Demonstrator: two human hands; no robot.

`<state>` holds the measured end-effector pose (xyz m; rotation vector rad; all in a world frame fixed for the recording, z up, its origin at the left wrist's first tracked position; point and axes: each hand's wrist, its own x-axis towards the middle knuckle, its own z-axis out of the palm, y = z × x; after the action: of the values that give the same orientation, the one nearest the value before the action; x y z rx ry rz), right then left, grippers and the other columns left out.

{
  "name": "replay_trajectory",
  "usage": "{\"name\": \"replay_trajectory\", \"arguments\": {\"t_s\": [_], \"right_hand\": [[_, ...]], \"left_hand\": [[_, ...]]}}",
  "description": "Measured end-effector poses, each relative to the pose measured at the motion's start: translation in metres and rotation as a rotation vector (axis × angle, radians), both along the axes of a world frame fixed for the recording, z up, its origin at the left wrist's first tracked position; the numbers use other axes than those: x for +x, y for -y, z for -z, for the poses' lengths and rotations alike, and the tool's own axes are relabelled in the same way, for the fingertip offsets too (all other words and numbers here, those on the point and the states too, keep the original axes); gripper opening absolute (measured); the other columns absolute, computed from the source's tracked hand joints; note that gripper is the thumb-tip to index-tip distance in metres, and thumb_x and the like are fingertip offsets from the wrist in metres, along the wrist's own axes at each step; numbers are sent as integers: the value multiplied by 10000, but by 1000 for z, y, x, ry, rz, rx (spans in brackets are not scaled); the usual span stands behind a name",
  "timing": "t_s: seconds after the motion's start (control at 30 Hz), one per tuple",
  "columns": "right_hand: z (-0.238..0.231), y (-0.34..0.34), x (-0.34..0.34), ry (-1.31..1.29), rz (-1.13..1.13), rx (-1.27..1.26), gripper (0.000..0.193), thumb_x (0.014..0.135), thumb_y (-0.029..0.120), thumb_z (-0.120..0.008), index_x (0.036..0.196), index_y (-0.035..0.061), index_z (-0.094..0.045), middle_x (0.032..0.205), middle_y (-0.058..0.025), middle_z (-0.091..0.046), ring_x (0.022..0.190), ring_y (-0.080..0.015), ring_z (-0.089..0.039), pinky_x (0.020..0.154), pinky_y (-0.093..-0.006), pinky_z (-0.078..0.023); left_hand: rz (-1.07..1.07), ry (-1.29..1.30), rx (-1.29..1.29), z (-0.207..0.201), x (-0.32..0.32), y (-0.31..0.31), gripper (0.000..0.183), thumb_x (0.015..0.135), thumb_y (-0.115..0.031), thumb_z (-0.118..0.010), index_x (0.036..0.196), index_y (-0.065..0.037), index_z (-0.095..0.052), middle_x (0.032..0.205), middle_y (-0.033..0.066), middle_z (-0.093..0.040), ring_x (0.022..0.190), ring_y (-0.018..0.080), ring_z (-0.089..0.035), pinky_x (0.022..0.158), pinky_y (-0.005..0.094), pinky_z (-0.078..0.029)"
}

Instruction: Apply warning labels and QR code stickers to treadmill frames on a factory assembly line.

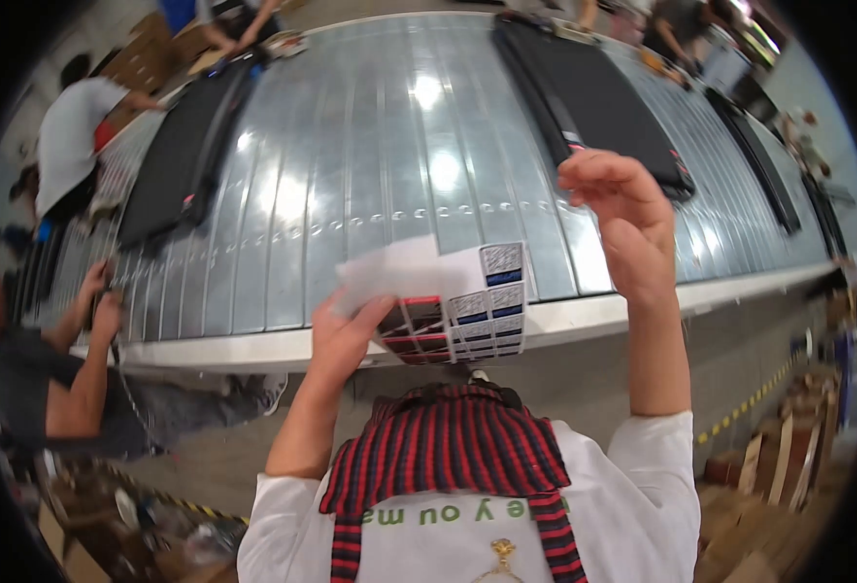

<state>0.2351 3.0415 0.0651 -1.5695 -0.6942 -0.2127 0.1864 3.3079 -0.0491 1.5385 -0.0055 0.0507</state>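
Note:
My left hand [343,338] is raised in front of me and grips the lower left edge of a white sheet of small labels [453,296]. Rows of red-black and blue-white stickers cover its lower part, and its upper left is blank backing. My right hand [625,222] is up to the right of the sheet and apart from it. Its fingers curl into a pinch near the top, and whether a label sits between the fingertips is not visible. A red and black striped cloth [453,442] hangs over my white shirt below the hands.
A wide conveyor of grey metal slats [389,165] runs across in front. Long black flat machines [181,155] [603,97] lie on it. People work at its left edge [69,136] [50,379] and far end. Wooden pallets [788,457] stand at the right, with striped floor tape [749,400].

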Motion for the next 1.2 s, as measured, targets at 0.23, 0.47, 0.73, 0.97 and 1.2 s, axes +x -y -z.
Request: {"name": "replay_trajectory", "arguments": {"t_s": [0.23,0.47,0.73,0.97,1.2], "right_hand": [[101,-19,4,-735,-202,-82,373,715,64,-647,1063,-9,-537,977,-60,-592,845,-110,-555,738,-254,-446],[102,-39,12,-782,-110,61,187,761,57,-619,926,-26,-595,843,-61,-627,746,-106,-576,670,-238,-468],[101,-58,15,-6,279,-309,253,752,32,-596,993,1,-523,876,-84,-587,750,-123,-547,665,-232,-434],[117,-87,20,-628,-216,11,301,789,-13,-543,1074,-30,-449,891,-62,-601,771,-69,-549,679,-204,-442],[114,-91,26,355,500,-500,233,749,10,-599,966,8,-513,763,-55,-585,679,-101,-559,615,-229,-444]], "left_hand": [[-100,-17,-314,3,21,7,238,779,-116,-622,964,27,-576,901,50,-598,810,95,-535,727,242,-427],[-57,-133,-576,15,30,8,288,780,-157,-639,998,13,-557,934,61,-597,840,115,-549,748,253,-435],[-175,-56,-496,16,27,12,318,797,-186,-627,1027,18,-545,961,53,-588,846,111,-540,769,251,-425],[-237,-135,-404,23,30,10,340,798,-245,-627,1009,15,-565,925,39,-589,811,91,-530,720,231,-427],[-259,-64,-388,25,43,16,317,804,-237,-621,994,11,-573,906,23,-592,771,72,-528,687,217,-428]]}}
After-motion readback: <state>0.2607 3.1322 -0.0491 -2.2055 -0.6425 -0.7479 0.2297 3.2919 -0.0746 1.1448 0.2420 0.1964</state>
